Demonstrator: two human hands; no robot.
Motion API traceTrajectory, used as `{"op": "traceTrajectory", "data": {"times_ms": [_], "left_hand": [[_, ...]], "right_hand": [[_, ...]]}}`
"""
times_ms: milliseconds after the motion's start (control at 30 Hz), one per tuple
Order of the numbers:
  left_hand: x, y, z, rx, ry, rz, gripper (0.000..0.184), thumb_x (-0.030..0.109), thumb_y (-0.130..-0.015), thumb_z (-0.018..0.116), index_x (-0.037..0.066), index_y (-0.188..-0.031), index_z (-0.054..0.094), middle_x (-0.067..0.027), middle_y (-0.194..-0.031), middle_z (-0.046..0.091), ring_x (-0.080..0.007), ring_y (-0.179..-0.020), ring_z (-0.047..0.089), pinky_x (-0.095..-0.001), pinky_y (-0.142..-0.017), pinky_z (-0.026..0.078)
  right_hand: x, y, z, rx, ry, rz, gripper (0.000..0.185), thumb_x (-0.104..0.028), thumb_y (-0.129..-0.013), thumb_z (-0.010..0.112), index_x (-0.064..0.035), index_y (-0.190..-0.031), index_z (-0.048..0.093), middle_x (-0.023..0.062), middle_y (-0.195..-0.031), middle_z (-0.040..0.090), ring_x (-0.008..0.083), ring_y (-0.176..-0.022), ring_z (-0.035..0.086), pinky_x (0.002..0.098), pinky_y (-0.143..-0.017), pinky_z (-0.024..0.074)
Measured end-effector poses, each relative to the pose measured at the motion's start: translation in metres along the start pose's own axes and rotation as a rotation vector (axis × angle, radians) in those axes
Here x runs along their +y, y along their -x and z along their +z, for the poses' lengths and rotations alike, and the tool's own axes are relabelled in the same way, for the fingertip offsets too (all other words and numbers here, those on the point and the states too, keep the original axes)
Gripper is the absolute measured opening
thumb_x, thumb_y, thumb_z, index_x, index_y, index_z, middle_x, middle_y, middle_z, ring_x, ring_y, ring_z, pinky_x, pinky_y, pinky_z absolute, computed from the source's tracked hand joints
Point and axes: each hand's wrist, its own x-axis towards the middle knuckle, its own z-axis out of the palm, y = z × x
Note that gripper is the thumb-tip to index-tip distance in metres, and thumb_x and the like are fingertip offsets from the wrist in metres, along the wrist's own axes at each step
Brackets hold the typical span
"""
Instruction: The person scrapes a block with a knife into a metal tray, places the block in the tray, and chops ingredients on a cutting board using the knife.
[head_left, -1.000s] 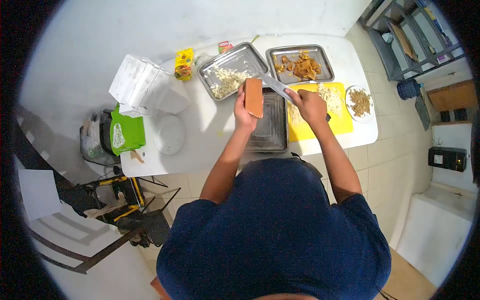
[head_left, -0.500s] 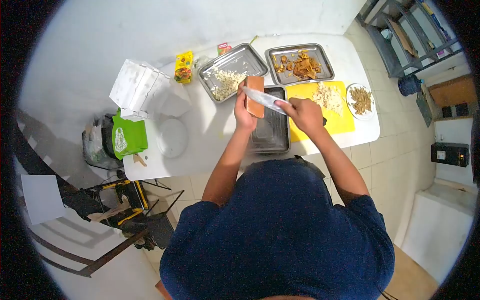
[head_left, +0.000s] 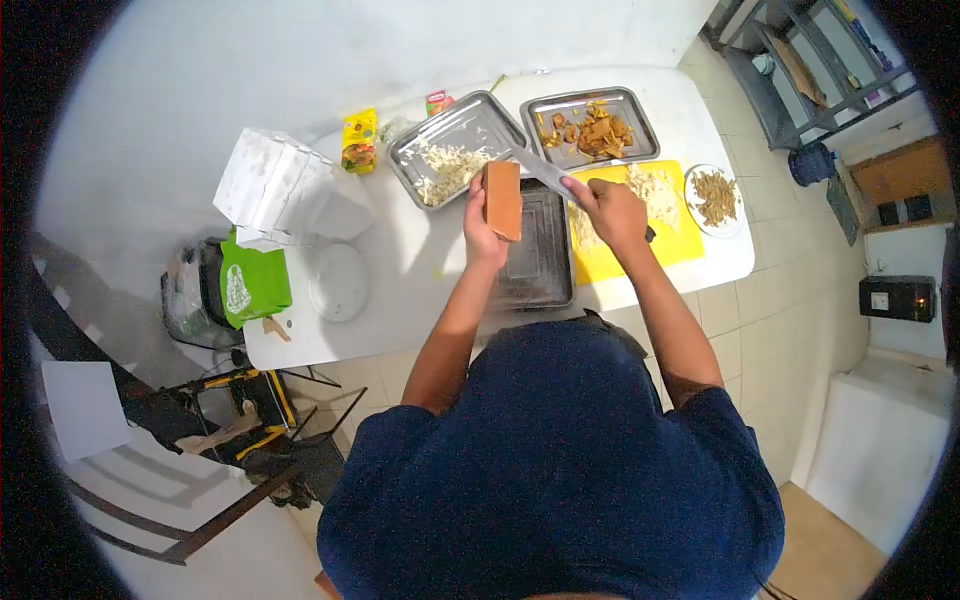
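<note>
A white desk [head_left: 405, 325] spans the scene, carrying a yellow board [head_left: 600, 265] with pale shreds, a dark tray [head_left: 545, 240] just left of it, a metal tray [head_left: 476, 122] of white shreds, a second metal tray [head_left: 560, 104] of brown pieces, and at right a round plate [head_left: 729, 227] of brownish strips. The left grip [head_left: 484, 237] is closed around an orange-brown block [head_left: 503, 202] near the dark tray's left edge, its long axis running away from the wearer. The right grip [head_left: 617, 213], narrow, holds a knife [head_left: 541, 170], blade slanting away and leftward, tip near the block's far end; contact cannot be told.
</note>
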Motion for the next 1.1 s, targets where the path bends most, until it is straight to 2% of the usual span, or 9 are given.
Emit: {"op": "traceTrajectory", "data": {"times_ms": [133,300,367,467,700,800,967,1000,1100], "left_hand": [[0.0,-0.003,0.0,0.081,0.041,0.003,0.047,0.034,-0.099,0.036,0.011,-0.14,0.043,-0.0105,-0.121,0.061,-0.0238,-0.093,0.065,-0.0362,-0.079,0.055],[0.007,-0.003,-0.001,-0.086,-0.015,-0.02,0.046,0.033,-0.099,0.035,0.013,-0.14,0.043,-0.0099,-0.122,0.061,-0.0232,-0.096,0.065,-0.0364,-0.084,0.053],[0.014,0.004,0.006,-0.028,-0.008,-0.026,0.045,0.03,-0.099,0.034,0.013,-0.14,0.043,-0.0078,-0.125,0.059,-0.0208,-0.107,0.061,-0.0359,-0.09,0.051],[0.01,0.003,0.005,0.046,0.024,0.027,0.044,0.026,-0.1,0.031,0.012,-0.14,0.043,-0.0059,-0.128,0.056,-0.0186,-0.113,0.058,-0.0348,-0.091,0.05],[0.008,0.004,-0.001,0.008,0.003,-0.003,0.048,0.027,-0.099,0.033,0.008,-0.142,0.04,-0.0074,-0.133,0.054,-0.0225,-0.114,0.058,-0.0374,-0.09,0.052],[0.006,-0.004,-0.006,0.018,0.072,-0.016,0.049,0.028,-0.099,0.033,0.009,-0.143,0.04,-0.0076,-0.132,0.055,-0.0225,-0.113,0.058,-0.0377,-0.091,0.051],[0.002,-0.002,-0.008,-0.062,0.085,-0.008,0.05,0.03,-0.099,0.034,0.013,-0.145,0.039,-0.0077,-0.129,0.056,-0.0233,-0.106,0.06,-0.0381,-0.083,0.054],[0.008,0.003,0.002,-0.053,0.07,-0.029,0.048,0.036,-0.098,0.038,0.018,-0.143,0.041,-0.0058,-0.112,0.06,-0.0235,-0.083,0.064,-0.0337,-0.056,0.056],[0.002,0.001,-0.009,0.021,0.113,-0.032,0.051,0.03,-0.098,0.035,0.013,-0.146,0.037,-0.0088,-0.134,0.054,-0.0252,-0.108,0.06,-0.0393,-0.085,0.054]], "right_hand": [[-0.013,0.025,0.004,-0.04,-0.027,-0.223,0.065,-0.065,-0.091,0.051,-0.0064,-0.07,0.069,0.0178,-0.061,0.061,0.0376,-0.059,0.062,0.0468,-0.055,0.0457],[-0.012,0.005,-0.003,-0.029,-0.018,-0.055,0.071,-0.073,-0.089,0.045,-0.0073,-0.074,0.07,0.0195,-0.065,0.064,0.041,-0.064,0.065,0.049,-0.057,0.0497],[-0.009,0.002,-0.007,-0.048,-0.016,-0.036,0.07,-0.072,-0.089,0.046,-0.0077,-0.076,0.07,0.0193,-0.065,0.064,0.0403,-0.064,0.065,0.049,-0.058,0.0496],[-0.013,0.028,0.003,-0.09,0.007,-0.205,0.067,-0.07,-0.089,0.048,-0.0087,-0.075,0.072,0.0189,-0.065,0.064,0.039,-0.065,0.066,0.0491,-0.058,0.05],[-0.009,0.002,-0.003,-0.048,-0.03,-0.062,0.069,-0.07,-0.09,0.047,-0.0082,-0.074,0.071,0.0207,-0.066,0.065,0.0396,-0.065,0.066,0.049,-0.059,0.0508],[-0.016,0.024,0.001,-0.072,0.039,-0.208,0.068,-0.07,-0.089,0.047,-0.0083,-0.076,0.072,0.021,-0.068,0.066,0.0396,-0.067,0.066,0.0494,-0.06,0.0511],[-0.004,0.003,0.006,0.008,0.019,-0.088,0.069,-0.071,-0.088,0.047,-0.0081,-0.073,0.071,0.0196,-0.066,0.065,0.0392,-0.067,0.066,0.0496,-0.059,0.0506],[-0.006,-0.001,-0.003,0.005,0.018,-0.058,0.07,-0.072,-0.088,0.047,-0.008,-0.072,0.07,0.0192,-0.065,0.065,0.0393,-0.066,0.066,0.0491,-0.058,0.0504],[-0.007,0.004,-0.012,-0.013,-0.002,-0.101,0.071,-0.074,-0.087,0.047,-0.0079,-0.071,0.07,0.019,-0.063,0.064,0.0393,-0.064,0.066,0.0484,-0.057,0.0504]]}}
